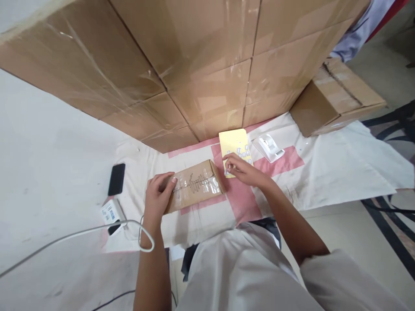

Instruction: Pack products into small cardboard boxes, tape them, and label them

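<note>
A small taped cardboard box (pixel 184 192) with dark scribbled marks on its top lies on the cloth in front of me. My left hand (pixel 157 194) grips its left end, thumb on the top face and fingers curled along the far side. To the right of the box is a yellow sheet (pixel 231 140) carrying several small outlined labels. Above this sheet's lower part, my right hand (pixel 241 168) has its fingers bent and pinched together. Whatever lies between those fingertips, if anything, is too small to make out.
Large stacked cardboard cartons (pixel 207 86) wall off the far side. A white tape-dispenser-like device (pixel 269 147) sits right of the sheet. At left are a black phone (pixel 116 179), a white box-shaped device (pixel 113 212) and a looping cable (pixel 81 233). Another carton (pixel 340 99) stands far right.
</note>
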